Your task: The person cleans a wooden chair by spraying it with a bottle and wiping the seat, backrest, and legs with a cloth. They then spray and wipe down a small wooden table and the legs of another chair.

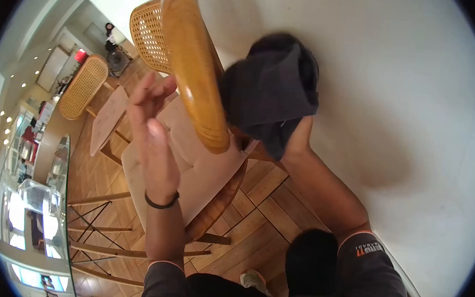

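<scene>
A dark grey cloth (270,89) hangs bunched over my right hand (300,134), against the side of a curved wooden chair back (191,66). The cloth covers most of that hand's fingers. To the left of the wooden back, my left hand (153,125) is raised with its fingers apart and nothing in it. A black band circles the left wrist. Below both hands lies the chair's pale pink cushioned seat (198,156), with a wooden edge along its right side.
A white wall (398,94) rises on the right. Cane-backed chairs (84,87) stand at the upper left, one with a pink seat (108,120). A glass-topped table edge (65,191) runs down the left. A person (111,35) is far off.
</scene>
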